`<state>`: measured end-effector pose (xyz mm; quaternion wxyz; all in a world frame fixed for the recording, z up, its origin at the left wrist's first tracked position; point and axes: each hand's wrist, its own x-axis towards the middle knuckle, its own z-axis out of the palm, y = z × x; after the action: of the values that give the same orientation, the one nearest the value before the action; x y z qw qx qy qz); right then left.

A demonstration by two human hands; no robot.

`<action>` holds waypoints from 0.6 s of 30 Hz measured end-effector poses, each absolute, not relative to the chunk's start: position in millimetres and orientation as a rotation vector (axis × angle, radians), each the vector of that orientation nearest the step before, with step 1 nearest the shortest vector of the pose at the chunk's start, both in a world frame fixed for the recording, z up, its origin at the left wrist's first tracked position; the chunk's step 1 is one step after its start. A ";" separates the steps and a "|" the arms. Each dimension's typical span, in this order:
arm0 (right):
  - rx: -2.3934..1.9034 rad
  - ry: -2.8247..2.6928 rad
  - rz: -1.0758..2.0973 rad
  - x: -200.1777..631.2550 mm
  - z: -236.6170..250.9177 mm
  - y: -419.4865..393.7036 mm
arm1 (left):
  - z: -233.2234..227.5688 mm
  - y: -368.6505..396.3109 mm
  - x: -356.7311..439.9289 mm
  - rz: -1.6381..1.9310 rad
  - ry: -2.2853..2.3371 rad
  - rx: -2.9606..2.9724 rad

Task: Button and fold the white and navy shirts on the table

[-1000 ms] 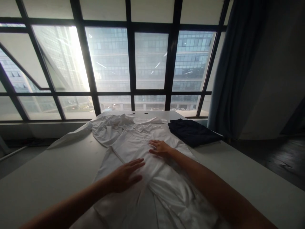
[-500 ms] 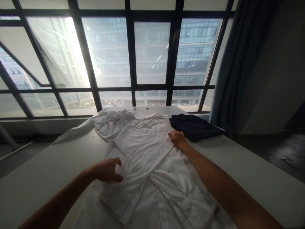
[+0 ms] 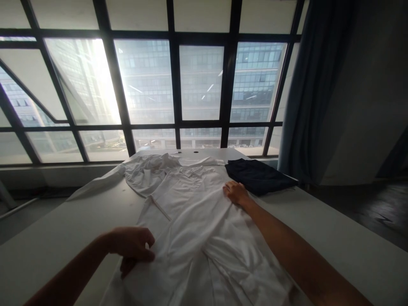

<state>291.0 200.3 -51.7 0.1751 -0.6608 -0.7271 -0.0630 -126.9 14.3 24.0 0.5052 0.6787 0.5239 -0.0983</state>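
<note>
A white shirt (image 3: 191, 212) lies spread lengthwise down the table, with soft wrinkles and overlapping layers of cloth toward me. At its left edge is my left hand (image 3: 132, 246), its fingers bent and a small gap showing between thumb and forefinger. I see no cloth pinched in that gap; the lower fingers are partly in shadow. My right hand (image 3: 236, 193) rests palm down on the shirt's right side, fingers loosely extended over the cloth. Just beyond it lies a folded dark navy garment (image 3: 259, 175).
Crumpled white cloth (image 3: 145, 172) lies at the far left of the white table (image 3: 328, 225) and drapes toward its left edge. Large black-framed windows (image 3: 200, 83) stand behind the table. A blue curtain (image 3: 307, 93) hangs at the right.
My left hand has moved left and toward me. The folded flap of cloth beneath it no longer shows on top of the shirt. My right hand stays on the shirt.
</note>
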 end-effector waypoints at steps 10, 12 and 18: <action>-1.863 -2.317 -0.092 247.3 -23.3 230.9 | 15.0 112.9 -79.3 0.378 1.714 2.565; -1.913 -2.325 -0.068 238.3 -20.8 248.4 | 4.5 148.8 -77.3 0.361 1.716 2.612; -2.023 -2.291 0.083 243.7 -31.0 296.9 | -35.4 219.2 -91.9 0.127 1.843 2.545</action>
<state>243.7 296.9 -31.0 0.0420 -0.6611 -0.7486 0.0272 -91.9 219.2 -35.4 -0.0018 0.8093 0.5860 0.0403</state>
